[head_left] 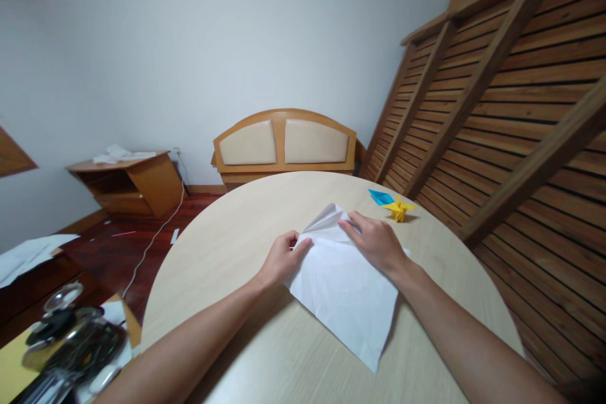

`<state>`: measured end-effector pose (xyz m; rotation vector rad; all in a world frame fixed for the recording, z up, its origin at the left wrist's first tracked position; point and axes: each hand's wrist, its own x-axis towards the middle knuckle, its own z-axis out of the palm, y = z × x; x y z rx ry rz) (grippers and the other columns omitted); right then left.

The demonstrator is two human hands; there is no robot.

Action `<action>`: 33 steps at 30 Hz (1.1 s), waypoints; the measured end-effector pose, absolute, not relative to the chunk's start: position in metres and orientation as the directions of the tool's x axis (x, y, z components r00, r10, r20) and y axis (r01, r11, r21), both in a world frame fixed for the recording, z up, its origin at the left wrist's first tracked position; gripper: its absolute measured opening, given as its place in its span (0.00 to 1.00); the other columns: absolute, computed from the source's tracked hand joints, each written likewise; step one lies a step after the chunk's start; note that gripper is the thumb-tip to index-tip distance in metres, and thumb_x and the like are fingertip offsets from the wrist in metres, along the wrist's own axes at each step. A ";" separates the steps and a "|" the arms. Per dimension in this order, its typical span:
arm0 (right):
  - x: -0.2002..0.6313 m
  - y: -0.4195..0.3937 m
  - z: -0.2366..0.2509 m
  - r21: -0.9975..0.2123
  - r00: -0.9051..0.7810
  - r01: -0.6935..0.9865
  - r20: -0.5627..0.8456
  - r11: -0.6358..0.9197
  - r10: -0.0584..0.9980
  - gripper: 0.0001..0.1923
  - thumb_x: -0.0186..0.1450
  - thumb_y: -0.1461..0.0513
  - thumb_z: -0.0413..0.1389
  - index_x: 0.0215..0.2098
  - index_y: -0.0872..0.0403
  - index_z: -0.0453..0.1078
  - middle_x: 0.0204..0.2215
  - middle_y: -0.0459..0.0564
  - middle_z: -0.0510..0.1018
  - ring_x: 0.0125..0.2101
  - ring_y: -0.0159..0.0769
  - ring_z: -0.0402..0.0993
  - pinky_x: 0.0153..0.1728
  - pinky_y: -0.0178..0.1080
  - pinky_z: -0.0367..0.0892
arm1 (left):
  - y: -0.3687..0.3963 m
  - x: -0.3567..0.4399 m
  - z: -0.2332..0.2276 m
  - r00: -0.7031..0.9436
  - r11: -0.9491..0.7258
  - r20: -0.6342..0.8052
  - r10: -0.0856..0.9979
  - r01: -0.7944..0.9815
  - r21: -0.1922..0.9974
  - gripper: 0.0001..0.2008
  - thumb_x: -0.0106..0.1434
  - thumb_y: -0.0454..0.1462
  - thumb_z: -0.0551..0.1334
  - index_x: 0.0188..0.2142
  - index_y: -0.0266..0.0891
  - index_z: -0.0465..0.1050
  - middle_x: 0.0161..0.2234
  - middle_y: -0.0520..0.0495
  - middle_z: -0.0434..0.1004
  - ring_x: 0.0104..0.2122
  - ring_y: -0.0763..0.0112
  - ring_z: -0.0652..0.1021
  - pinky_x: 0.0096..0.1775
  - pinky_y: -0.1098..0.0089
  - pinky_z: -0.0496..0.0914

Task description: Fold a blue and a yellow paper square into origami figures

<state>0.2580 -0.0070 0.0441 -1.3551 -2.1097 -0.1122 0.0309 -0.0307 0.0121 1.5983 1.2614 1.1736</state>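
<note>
A sheet of white paper (348, 290) with crease lines is held over the round table, its far part folded into a raised peak. My left hand (284, 257) pinches its left edge, thumb on top. On the upper right, my right hand (374, 240) grips the folded part between thumb and fingers; some of its fingertips are hidden behind the paper. Beyond my right hand, a yellow origami figure (399, 209) stands on the table. Touching or just behind it lies a folded blue paper piece (381, 197).
The pale round table (203, 252) spans the middle. A wooden headboard (280, 139) stands against the wall behind it. Slatted wooden panels (511, 113) lean at the right. At left are a low cabinet (137, 186), a white cable (151, 243) on the floor and a cluttered box (127, 322).
</note>
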 end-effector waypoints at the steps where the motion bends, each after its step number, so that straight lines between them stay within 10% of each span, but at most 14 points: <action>1: 0.261 -0.006 0.045 -0.273 -0.276 0.838 0.535 0.473 0.799 0.17 0.72 0.51 0.46 0.37 0.51 0.71 0.36 0.52 0.82 0.35 0.44 0.78 0.34 0.38 0.61 | -0.031 0.030 0.013 0.089 -0.211 0.194 0.977 0.269 0.940 0.20 0.59 0.52 0.62 0.27 0.36 0.69 0.25 0.50 0.71 0.24 0.73 0.69 0.26 0.73 0.62; 18: 0.275 0.007 0.031 -0.580 -0.301 0.649 0.397 0.492 0.867 0.18 0.68 0.50 0.50 0.28 0.53 0.66 0.25 0.45 0.74 0.29 0.36 0.69 0.30 0.36 0.57 | -0.020 0.016 -0.001 0.175 -0.257 0.191 0.966 0.564 0.784 0.17 0.61 0.49 0.61 0.26 0.38 0.67 0.22 0.53 0.67 0.23 0.74 0.66 0.26 0.73 0.56; 33: 0.280 0.026 0.004 -0.707 -0.388 0.527 0.294 0.472 0.874 0.17 0.68 0.51 0.51 0.30 0.55 0.70 0.28 0.47 0.76 0.32 0.39 0.72 0.33 0.37 0.63 | -0.025 0.005 0.014 0.232 -0.328 0.287 0.929 0.877 0.352 0.10 0.66 0.42 0.59 0.39 0.38 0.73 0.32 0.43 0.79 0.33 0.60 0.79 0.35 0.66 0.69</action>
